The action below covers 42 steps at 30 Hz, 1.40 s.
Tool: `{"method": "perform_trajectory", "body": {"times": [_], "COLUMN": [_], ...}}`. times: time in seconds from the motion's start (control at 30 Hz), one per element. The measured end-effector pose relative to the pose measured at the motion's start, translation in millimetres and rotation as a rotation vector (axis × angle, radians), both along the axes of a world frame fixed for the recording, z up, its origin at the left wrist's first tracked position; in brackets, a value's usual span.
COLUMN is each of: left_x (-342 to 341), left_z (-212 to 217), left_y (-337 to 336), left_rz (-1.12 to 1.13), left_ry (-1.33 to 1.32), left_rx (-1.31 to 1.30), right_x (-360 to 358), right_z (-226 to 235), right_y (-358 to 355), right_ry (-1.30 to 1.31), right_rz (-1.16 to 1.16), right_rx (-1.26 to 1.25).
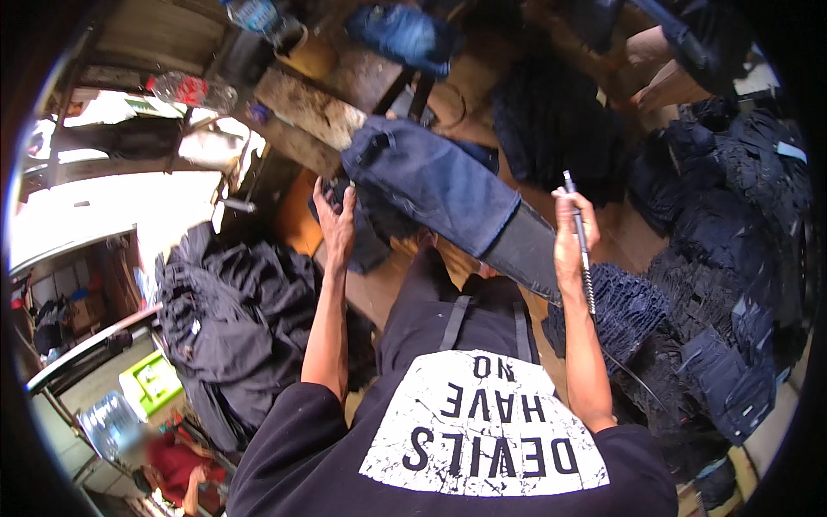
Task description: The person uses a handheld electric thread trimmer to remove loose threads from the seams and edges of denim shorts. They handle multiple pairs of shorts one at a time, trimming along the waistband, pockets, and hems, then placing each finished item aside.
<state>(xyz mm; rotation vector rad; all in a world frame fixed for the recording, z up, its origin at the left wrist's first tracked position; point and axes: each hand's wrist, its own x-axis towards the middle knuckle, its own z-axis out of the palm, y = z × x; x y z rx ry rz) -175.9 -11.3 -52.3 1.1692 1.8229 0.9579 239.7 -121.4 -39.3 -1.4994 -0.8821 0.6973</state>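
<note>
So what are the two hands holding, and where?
The right hand holds a thin pen-like tool around its middle. The left hand grips the dark jeans near their top edge.

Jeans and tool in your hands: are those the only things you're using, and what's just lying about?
In use:
dark jeans leg, gripped by left hand
thin rod tool, in right hand

Lying about:
black clothes heap
dark jeans pile
plastic bottle
green box
</note>
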Motion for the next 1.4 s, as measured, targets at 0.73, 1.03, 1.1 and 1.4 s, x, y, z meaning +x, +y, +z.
{"method": "perform_trajectory", "body": {"times": [0.73, 1.03, 1.1, 1.4], "left_x": [90.4, 275.7, 302.8, 239.2], "left_z": [18.6, 2.9, -4.9, -79.3], "left_y": [146.6, -63.2, -166.4, -210.4], "left_rz": [-0.783, -0.964, -0.973, -1.134], "left_ry": [0.030, -0.234, -0.497, 0.185], "left_rx": [-0.521, -0.633, -0.581, -0.137], "right_x": [-25.2, 83.6, 102.2, 29.6], "right_z": [-12.4, -12.9, -8.7, -26.1], "right_y": [-34.0, -242.5, -304.9, -356.6], "right_ry": [-0.480, -0.449, -0.531, -0.600], "right_rz": [-0.259, -0.726, -0.814, -0.566], "right_rx": [0.004, -0.086, -0.197, -0.375]}}
